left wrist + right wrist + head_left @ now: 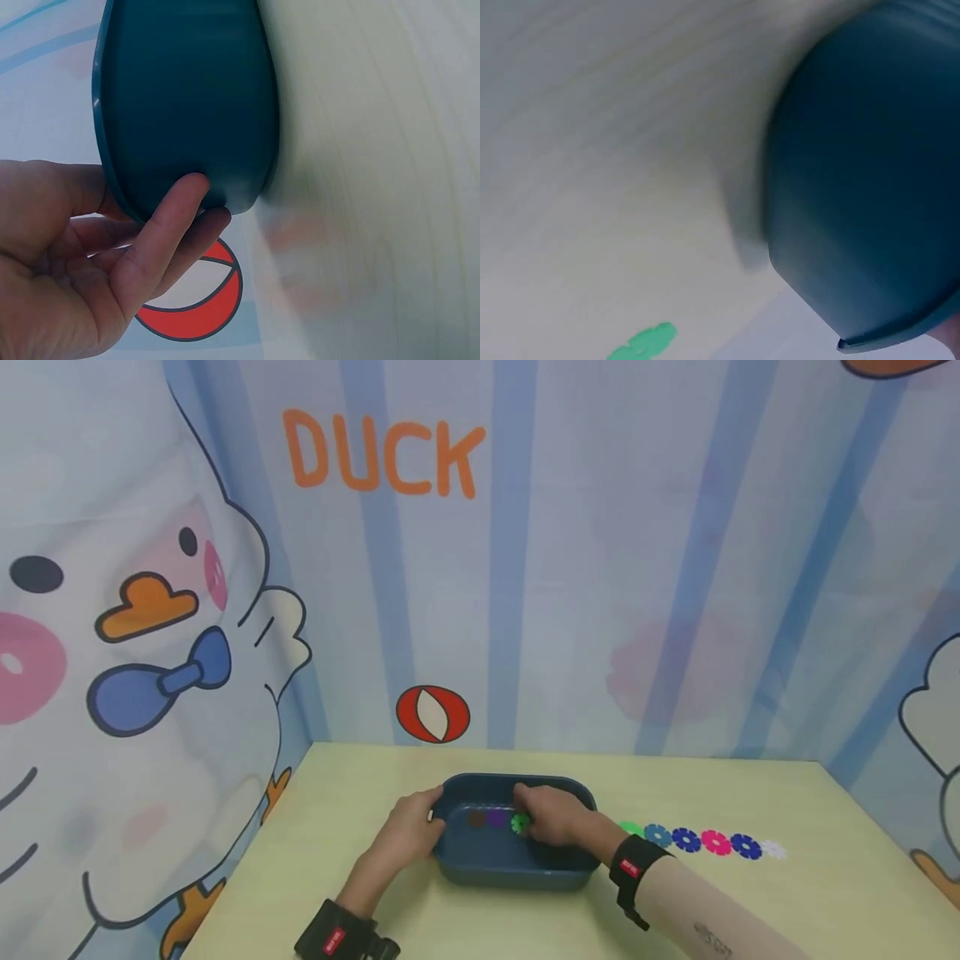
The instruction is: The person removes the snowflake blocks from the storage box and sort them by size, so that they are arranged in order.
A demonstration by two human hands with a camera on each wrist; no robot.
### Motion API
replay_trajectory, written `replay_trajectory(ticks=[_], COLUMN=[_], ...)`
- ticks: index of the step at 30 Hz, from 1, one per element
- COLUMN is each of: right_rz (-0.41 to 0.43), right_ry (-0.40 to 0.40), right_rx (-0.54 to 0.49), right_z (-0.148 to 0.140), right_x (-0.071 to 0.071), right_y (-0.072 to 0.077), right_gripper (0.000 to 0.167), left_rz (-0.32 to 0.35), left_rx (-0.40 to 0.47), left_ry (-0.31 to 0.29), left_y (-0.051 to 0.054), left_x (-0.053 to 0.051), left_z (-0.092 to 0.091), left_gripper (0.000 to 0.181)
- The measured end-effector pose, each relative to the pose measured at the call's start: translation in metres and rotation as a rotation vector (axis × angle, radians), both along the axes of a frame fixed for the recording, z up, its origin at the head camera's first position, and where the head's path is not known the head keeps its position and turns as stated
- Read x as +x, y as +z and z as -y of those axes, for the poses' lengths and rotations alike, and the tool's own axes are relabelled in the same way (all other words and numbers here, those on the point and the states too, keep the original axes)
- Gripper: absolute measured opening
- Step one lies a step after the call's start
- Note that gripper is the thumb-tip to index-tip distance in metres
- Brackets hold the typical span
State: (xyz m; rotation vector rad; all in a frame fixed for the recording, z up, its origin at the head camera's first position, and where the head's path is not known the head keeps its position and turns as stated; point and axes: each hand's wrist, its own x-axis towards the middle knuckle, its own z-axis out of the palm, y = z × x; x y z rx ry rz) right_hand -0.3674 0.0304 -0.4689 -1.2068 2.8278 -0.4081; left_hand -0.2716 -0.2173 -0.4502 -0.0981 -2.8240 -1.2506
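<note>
A dark blue-green plastic basin (510, 878) is on the table in the head view. My left hand (408, 835) grips its left end, with fingers against the outer wall (187, 112) in the left wrist view. My right hand (558, 817) reaches inside the basin, fingers curled, and pinches a green notched disc (519, 823) at the fingertips. Left of it in the basin are a purple disc (497, 817) and a brown disc (477, 817). The right wrist view shows the basin's outer side (862, 180); the right fingers are almost wholly hidden there.
Right of the basin, several notched discs lie in a row on the pale table (360, 777): green (632, 828), light blue (658, 836), dark blue (686, 840), pink (716, 842), another dark blue (746, 846) and white (773, 849). A printed curtain (577, 568) hangs behind.
</note>
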Motion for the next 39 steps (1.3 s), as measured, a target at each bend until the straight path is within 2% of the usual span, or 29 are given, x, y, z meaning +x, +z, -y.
replay_trajectory(ticks=[4, 8, 10, 16, 19, 28, 31, 39], right_rz=[0.023, 0.013, 0.035, 0.211, 0.278, 0.297, 0.301, 0.337], right_ry=[0.006, 0.032, 0.039, 0.018, -0.004, -0.065, -0.082, -0.219], right_rx=[-0.04, -0.144, -0.199, -0.361, -0.428, -0.516, -0.515, -0.575], right_z=[-0.001, -0.005, -0.008, -0.026, -0.041, -0.1, -0.123, -0.175], right_x=[0.004, 0.005, 0.005, 0.004, 0.004, 0.002, 0.003, 0.008], right_y=[0.003, 0.008, 0.013, 0.03, 0.035, 0.04, 0.039, 0.029], right_gripper=[0.017, 0.013, 0.012, 0.023, 0.026, 0.025, 0.027, 0.028], left_rz=[0.003, 0.002, 0.001, -0.005, -0.009, -0.007, -0.006, -0.008], left_rx=[-0.002, 0.001, 0.0, -0.006, -0.005, -0.016, -0.014, -0.009], left_ry=[-0.001, -0.001, 0.003, 0.004, 0.0, 0.004, 0.001, 0.003], left_y=[0.0, 0.001, 0.001, 0.001, 0.001, 0.0, -0.001, -0.002], left_x=[0.001, 0.001, 0.001, 0.002, 0.001, 0.0, 0.0, 0.002], left_z=[0.0, 0.001, 0.002, 0.003, 0.002, -0.001, -0.002, -0.001], left_gripper=[0.059, 0.059, 0.059, 0.059, 0.059, 0.058, 0.058, 0.058])
